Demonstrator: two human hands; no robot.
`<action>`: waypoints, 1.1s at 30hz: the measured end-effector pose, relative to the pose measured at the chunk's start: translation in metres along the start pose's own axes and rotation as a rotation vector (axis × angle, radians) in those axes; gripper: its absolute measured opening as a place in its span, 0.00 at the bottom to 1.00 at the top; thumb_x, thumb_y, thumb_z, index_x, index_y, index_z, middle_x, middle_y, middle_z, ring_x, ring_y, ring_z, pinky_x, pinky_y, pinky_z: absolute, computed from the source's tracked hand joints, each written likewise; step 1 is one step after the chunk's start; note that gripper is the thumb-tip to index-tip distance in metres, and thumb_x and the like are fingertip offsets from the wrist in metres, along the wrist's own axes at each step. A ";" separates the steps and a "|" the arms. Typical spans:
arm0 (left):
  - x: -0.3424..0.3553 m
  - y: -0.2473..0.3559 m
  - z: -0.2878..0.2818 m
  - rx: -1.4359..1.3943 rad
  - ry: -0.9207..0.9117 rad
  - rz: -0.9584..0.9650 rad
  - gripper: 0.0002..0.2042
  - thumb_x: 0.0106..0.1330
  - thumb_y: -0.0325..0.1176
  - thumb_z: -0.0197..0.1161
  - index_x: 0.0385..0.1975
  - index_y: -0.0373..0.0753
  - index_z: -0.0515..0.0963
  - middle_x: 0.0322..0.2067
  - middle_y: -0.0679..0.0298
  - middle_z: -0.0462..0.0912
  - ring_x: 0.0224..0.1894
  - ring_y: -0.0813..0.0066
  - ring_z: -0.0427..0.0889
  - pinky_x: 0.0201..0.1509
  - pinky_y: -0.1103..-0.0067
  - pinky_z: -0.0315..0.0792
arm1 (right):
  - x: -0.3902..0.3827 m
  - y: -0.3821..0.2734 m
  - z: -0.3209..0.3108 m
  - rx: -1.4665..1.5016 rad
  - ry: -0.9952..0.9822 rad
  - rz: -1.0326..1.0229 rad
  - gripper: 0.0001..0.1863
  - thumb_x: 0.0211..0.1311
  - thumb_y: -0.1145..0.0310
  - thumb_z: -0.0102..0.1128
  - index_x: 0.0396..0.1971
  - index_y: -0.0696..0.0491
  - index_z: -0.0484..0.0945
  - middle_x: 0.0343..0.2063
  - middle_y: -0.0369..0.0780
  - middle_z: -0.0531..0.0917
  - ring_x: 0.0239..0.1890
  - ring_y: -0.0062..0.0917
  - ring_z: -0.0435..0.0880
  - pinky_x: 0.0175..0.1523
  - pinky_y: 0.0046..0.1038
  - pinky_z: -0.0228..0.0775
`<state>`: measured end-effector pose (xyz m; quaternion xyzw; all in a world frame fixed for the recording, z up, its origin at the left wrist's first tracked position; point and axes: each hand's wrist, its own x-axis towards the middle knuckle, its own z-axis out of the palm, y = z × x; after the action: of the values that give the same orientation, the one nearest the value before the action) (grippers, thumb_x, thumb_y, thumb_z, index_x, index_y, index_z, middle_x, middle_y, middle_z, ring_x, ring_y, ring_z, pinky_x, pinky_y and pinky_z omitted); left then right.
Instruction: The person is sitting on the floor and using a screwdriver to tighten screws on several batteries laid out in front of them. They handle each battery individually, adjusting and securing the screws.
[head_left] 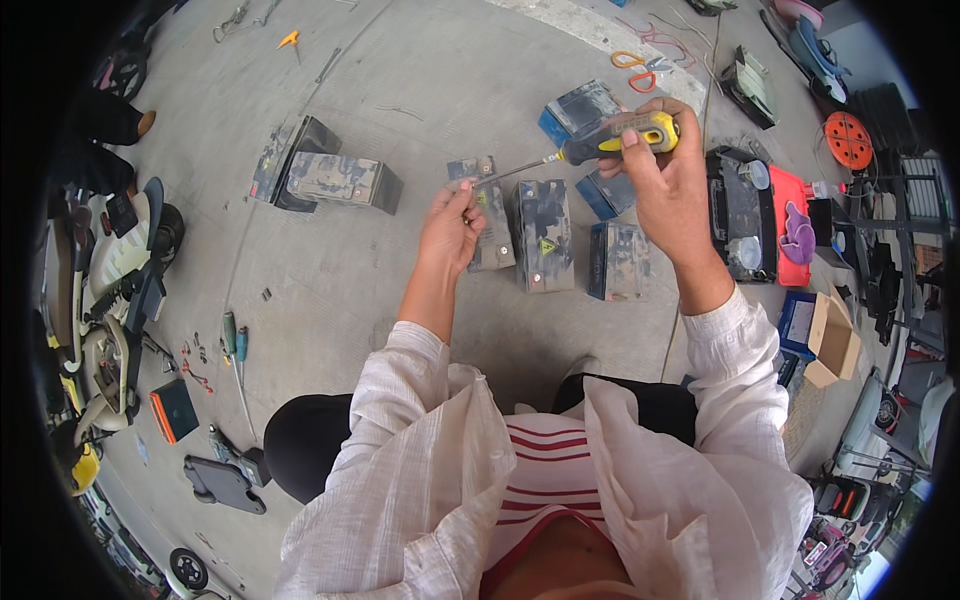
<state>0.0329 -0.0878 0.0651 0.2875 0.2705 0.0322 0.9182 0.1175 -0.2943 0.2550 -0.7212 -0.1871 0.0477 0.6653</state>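
My right hand (672,195) grips the yellow-and-black handle of a screwdriver (588,148), its shaft pointing left. At the tip of that shaft, my left hand (447,228) is closed in a pinch; whatever small thing its fingertips hold cannot be made out. Below the tip lies a dusty grey battery (490,240) with a yellow warning mark, partly hidden by my left fingers. Right beside it is a second dusty battery (545,225) with a similar mark. Another battery (619,262) sits to the right, under my right wrist's inner side.
More batteries (345,180) lie at left and another battery (583,108) is farther back. Orange-handled scissors (640,70) rest at the back right. A black-and-red toolbox (790,225) and an open cardboard box (833,340) stand at right; loose screwdrivers (238,350) lie at left. A person's dark trouser leg (110,118) shows far left.
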 end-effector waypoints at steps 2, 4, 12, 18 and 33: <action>0.013 0.006 0.008 0.289 0.061 0.052 0.07 0.74 0.33 0.59 0.43 0.37 0.79 0.26 0.70 0.74 0.26 0.79 0.69 0.32 0.83 0.67 | 0.013 0.002 0.009 -0.102 -0.039 -0.067 0.16 0.68 0.72 0.59 0.50 0.59 0.64 0.35 0.40 0.80 0.32 0.20 0.80 0.37 0.23 0.76; 0.027 0.007 0.011 0.606 0.130 0.143 0.08 0.73 0.33 0.59 0.43 0.36 0.81 0.27 0.69 0.78 0.28 0.78 0.72 0.35 0.80 0.70 | 0.023 0.008 0.022 -0.235 -0.075 -0.118 0.18 0.66 0.72 0.60 0.50 0.58 0.64 0.35 0.40 0.80 0.31 0.19 0.79 0.36 0.24 0.74; 0.062 0.001 -0.001 1.176 0.201 0.352 0.13 0.65 0.32 0.60 0.46 0.43 0.86 0.40 0.56 0.88 0.41 0.65 0.86 0.48 0.73 0.76 | 0.030 0.009 0.064 -0.447 -0.107 -0.152 0.20 0.64 0.70 0.62 0.51 0.56 0.66 0.32 0.44 0.82 0.29 0.25 0.81 0.36 0.28 0.75; 0.058 0.006 -0.001 1.412 0.197 0.225 0.16 0.64 0.37 0.57 0.49 0.54 0.85 0.43 0.53 0.86 0.45 0.51 0.84 0.49 0.62 0.78 | 0.030 0.004 0.077 -0.554 -0.131 -0.072 0.20 0.64 0.70 0.62 0.52 0.55 0.66 0.32 0.43 0.83 0.30 0.27 0.83 0.37 0.29 0.75; 0.056 0.009 -0.002 1.425 0.216 0.261 0.15 0.63 0.38 0.59 0.48 0.49 0.85 0.37 0.50 0.86 0.41 0.50 0.85 0.45 0.62 0.77 | 0.036 0.001 0.084 -0.505 -0.292 -0.156 0.21 0.62 0.75 0.61 0.53 0.53 0.67 0.40 0.41 0.82 0.40 0.25 0.82 0.45 0.28 0.76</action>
<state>0.0800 -0.0675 0.0416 0.8401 0.2786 -0.0144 0.4653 0.1241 -0.2035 0.2508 -0.8326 -0.3418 0.0517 0.4327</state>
